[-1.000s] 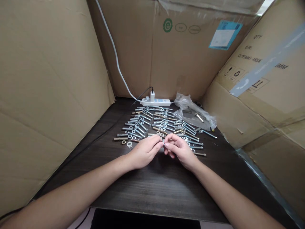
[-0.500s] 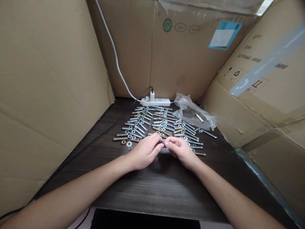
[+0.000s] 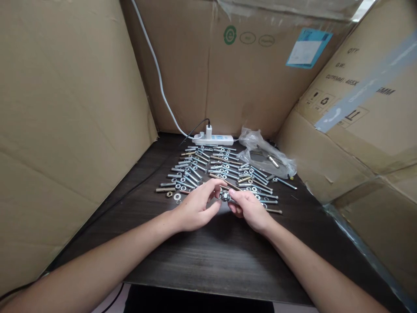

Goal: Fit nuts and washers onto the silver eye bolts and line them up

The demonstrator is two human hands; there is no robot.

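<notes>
Between the thumb and fingers of my right hand is a bolt, with a shiny hex nut showing at its left end. The rest of that bolt is mostly hidden by the hand. My left hand curves around the nut end from the left, thumb and fingers apart. Whether a fingertip touches the nut, I cannot tell. Just beyond both hands lie rows of loose metal anchor bolts, sleeves, nuts and washers. A flat washer and a hex nut rest left of my left hand.
A white power strip with a plug and cables stands behind the bolts. To its right is a clear plastic bag with metal parts. Cardboard walls enclose the dark table at the left, back and right.
My left thumb and fingers have opened away from the pinch at the middle. The nut on the bolt in my right hand now shows between the hands.
</notes>
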